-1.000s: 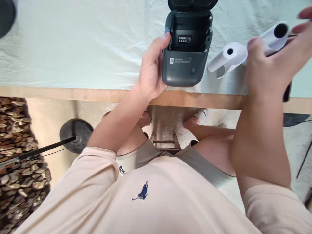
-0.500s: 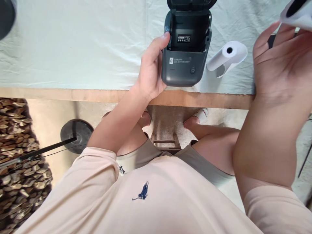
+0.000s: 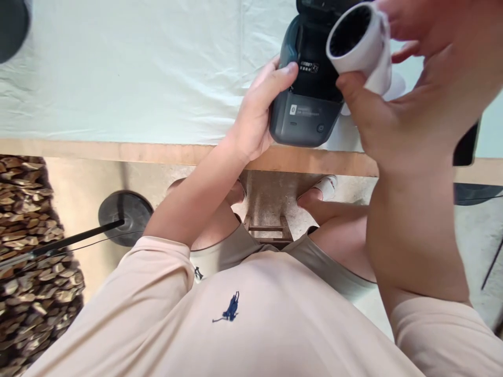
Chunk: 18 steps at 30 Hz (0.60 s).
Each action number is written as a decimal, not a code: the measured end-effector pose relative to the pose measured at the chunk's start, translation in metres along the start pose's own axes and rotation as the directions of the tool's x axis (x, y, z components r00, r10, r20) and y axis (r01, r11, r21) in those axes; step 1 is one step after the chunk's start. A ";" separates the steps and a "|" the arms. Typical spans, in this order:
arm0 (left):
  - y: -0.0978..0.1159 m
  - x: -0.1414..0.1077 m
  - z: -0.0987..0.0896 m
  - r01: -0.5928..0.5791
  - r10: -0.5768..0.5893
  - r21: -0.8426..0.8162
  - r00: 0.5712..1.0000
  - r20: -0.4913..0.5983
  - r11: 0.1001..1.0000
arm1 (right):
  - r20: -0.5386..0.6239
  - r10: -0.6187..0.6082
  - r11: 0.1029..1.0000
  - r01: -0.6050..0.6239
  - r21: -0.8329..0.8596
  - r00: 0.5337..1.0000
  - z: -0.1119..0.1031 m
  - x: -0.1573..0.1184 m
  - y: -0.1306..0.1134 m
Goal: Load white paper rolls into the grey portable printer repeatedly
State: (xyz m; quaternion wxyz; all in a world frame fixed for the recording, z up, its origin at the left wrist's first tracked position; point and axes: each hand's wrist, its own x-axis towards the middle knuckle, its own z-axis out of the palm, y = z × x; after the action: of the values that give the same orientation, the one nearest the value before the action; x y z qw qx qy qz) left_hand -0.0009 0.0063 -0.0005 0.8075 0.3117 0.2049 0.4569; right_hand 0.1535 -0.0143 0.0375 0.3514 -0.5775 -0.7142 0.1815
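My left hand (image 3: 259, 107) is closed around the left side of a dark portable printer (image 3: 301, 123), its thumb on the rim of the paper bay. The printer's lid (image 3: 320, 6) is open, and the bay shows a small printed label inside. In my right hand (image 3: 416, 99), thumb and fingers grip a white paper roll (image 3: 381, 73) with a wide dark hollow core. This roll is over the printer's right edge and hides part of the bay; whether they touch I cannot tell. Another white paper roll (image 3: 396, 86) on the table is mostly hidden behind my right hand.
A pale cloth (image 3: 137, 78) covers the table, with a wooden front edge (image 3: 118, 147). A dark, flat, phone-like object (image 3: 467, 146) lies at the right. Below stand a round black base with a pole (image 3: 126, 209) and stacked firewood (image 3: 35, 262).
My right hand has swung left with the paper roll, from the far right to the printer. The printer and my left hand have shifted slightly right. The table roll has become mostly covered.
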 end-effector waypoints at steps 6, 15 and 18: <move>-0.005 -0.001 0.001 -0.031 0.038 0.126 0.998 -0.059 0.992 | 0.104 -0.086 0.930 0.118 -0.347 0.991 0.004 0.002 -0.010; 0.002 -0.001 0.001 0.007 -0.010 -0.102 1.000 -0.027 0.995 | 0.099 -0.189 0.890 0.213 -0.404 0.977 0.017 -0.002 0.000; 0.001 0.000 0.000 -0.028 0.025 -0.056 0.998 -0.052 0.998 | 0.111 -0.259 0.896 0.282 -0.342 0.959 0.015 -0.004 -0.005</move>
State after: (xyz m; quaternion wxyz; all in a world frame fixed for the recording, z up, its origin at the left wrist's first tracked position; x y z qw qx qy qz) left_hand -0.0020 0.0065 0.0005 0.8043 0.2794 0.2084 0.4813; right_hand 0.1397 -0.0175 0.0295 0.2410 -0.5205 -0.8190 0.0171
